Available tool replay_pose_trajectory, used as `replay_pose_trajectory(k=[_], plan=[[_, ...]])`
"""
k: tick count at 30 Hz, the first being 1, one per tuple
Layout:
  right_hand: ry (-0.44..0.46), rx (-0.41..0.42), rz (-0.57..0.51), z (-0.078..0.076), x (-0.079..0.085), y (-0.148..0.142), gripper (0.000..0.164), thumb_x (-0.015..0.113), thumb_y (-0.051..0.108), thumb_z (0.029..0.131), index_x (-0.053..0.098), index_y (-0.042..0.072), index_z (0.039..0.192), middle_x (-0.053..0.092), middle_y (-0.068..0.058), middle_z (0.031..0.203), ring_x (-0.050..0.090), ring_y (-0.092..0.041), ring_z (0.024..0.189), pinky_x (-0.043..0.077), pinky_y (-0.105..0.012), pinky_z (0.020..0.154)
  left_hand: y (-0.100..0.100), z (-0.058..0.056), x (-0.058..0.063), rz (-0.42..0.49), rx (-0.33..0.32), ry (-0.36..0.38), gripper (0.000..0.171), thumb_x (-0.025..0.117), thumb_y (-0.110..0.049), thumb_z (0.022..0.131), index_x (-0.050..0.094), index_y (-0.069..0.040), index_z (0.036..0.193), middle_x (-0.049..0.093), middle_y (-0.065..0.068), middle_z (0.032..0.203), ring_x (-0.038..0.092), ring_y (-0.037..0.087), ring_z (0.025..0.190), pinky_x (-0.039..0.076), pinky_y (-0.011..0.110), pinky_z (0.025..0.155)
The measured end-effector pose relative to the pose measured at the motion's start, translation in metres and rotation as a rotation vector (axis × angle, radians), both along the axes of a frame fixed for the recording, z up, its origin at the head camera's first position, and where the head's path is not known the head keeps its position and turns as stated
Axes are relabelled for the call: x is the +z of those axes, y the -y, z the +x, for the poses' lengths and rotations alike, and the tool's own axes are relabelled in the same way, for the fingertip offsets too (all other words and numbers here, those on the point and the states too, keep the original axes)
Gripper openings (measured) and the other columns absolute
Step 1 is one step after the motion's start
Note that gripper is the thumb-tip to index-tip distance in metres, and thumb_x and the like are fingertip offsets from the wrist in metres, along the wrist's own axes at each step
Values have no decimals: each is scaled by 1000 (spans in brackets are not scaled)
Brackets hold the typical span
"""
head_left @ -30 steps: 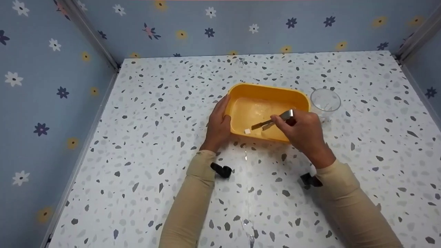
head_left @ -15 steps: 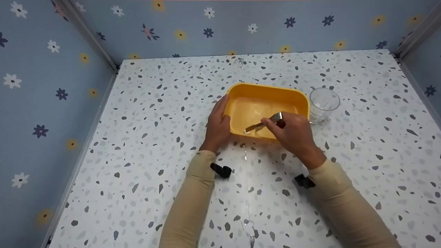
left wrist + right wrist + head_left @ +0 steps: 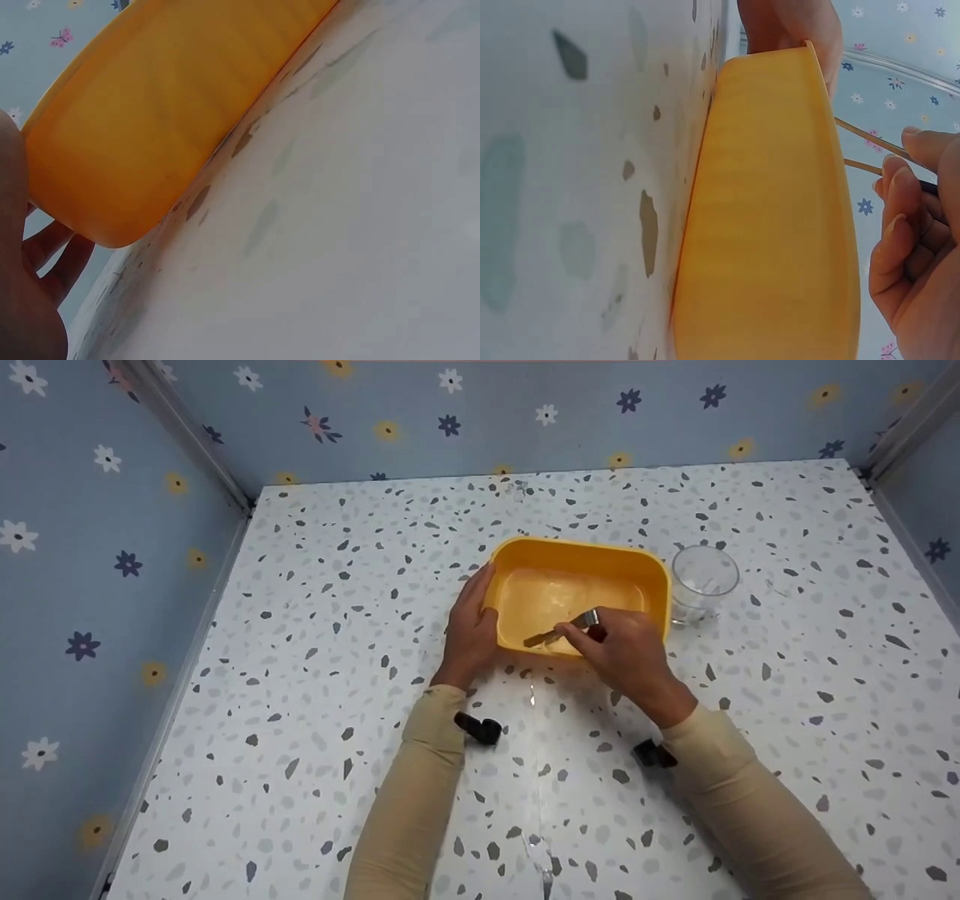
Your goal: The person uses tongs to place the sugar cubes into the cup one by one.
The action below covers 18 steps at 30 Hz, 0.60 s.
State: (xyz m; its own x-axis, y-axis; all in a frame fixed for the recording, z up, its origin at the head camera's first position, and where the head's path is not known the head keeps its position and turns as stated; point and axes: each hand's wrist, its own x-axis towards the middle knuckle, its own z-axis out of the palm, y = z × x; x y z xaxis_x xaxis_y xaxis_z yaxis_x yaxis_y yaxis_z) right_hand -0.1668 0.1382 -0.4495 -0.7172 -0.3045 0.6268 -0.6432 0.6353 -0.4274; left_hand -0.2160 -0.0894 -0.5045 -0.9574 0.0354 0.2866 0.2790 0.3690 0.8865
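Note:
My left hand (image 3: 471, 630) grips the left end of a yellow plastic tub (image 3: 574, 551), thumb at the front corner and fingers along the end wall. In the left wrist view, fingertips (image 3: 67, 262) show past the tub's lower corner. My right hand (image 3: 630, 656) holds small metal tongs (image 3: 577, 624) between thumb and fingers, with the arms reaching down into the tub. Their tips lie near the front left inside corner. The small white cube seen there earlier is hidden at the tips. From the right wrist, the two tong arms (image 3: 870, 136) stand slightly apart above the tub's rim.
A clear glass (image 3: 703, 577) stands close to the tub's right end, with small clear or whitish bits inside. The speckled table (image 3: 337, 660) meets flowered walls (image 3: 525, 420) at the back and sides. Clear tape (image 3: 534, 810) runs along the table in front.
My right hand has moved left and slightly toward me, bringing the tong tips onto the white cube, which is now covered. The left hand keeps its hold on the tub.

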Motion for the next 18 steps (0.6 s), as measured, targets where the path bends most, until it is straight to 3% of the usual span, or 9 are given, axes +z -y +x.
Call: replay_pose_trajectory(k=[18], plan=[[29,59,52,4,1,5,27,74,22,92,65,4,74,52,1,60,44,-14,52,39,-26,48,0,0,1,15,7,13,59,42,-1,96,42,-11,154,39,-1,157,33,7,143,27,23,114]])
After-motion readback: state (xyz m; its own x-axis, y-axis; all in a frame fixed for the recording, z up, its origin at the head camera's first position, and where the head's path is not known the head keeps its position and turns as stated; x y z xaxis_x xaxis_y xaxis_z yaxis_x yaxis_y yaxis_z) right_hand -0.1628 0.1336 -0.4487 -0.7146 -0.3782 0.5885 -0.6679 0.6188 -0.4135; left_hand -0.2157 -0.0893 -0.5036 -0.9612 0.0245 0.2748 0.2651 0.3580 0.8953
